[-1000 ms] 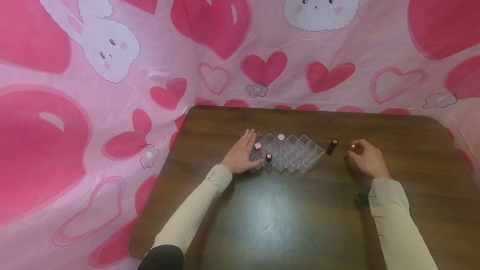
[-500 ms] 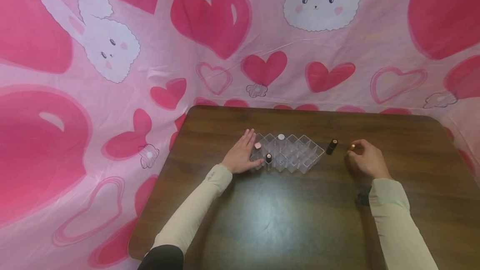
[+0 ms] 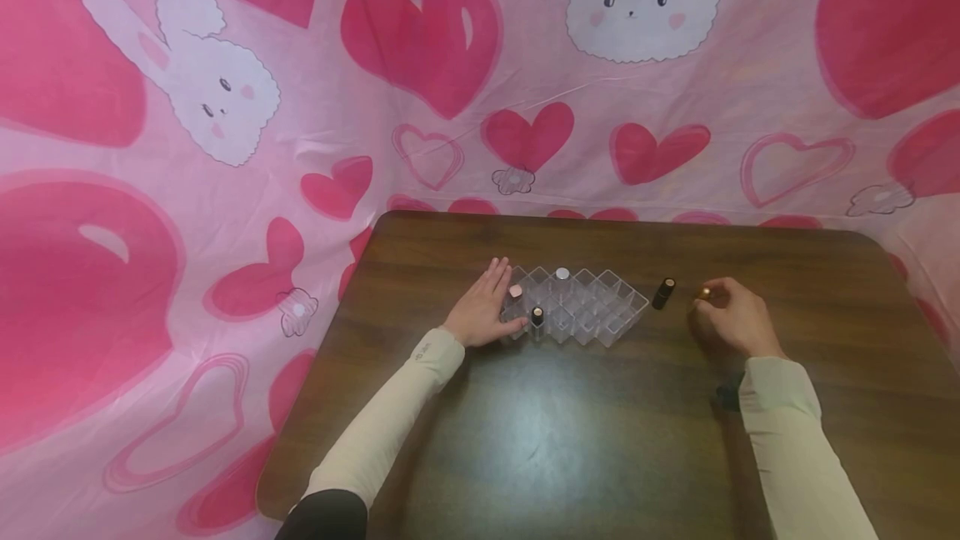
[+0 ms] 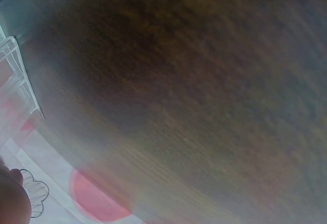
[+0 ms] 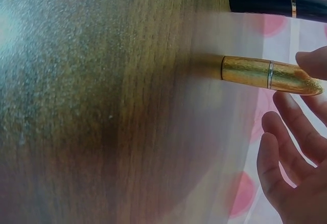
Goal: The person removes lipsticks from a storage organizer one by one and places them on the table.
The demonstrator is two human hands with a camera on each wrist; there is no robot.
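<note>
The right hand (image 3: 738,319) pinches the slanted tip of a shiny gold bullet-shaped tube (image 5: 248,72) between thumb and fingertips, the tube's foot standing on the dark brown wood-grain counter (image 3: 525,440). Near it, towards 9 o'clock, an upright glossy black tube with a thin gold band (image 3: 663,293) stands alone. Further on at 9 o'clock lies a clear plastic organizer with diamond-shaped compartments (image 3: 592,311). From its centre, a pale pink cap (image 3: 515,292) sits between 9 and 10 o'clock, a round silvery-white cap (image 3: 562,274) at 11 and a black cap with a gold top (image 3: 537,315) towards 8. The left hand (image 3: 480,311) is spread wide along the organizer's 9 o'clock end, its thumb close to the black cap.

The gold tube looks smooth and tapers under the grip, so a loose pinch could let it slip, topple and roll. A silver seam circles its middle; lifting by the tip might part the two halves if they fit loosely. A low swing towards 9 o'clock could knock the black tube over, and a hard left-hand push could slide the light organizer into it.
</note>
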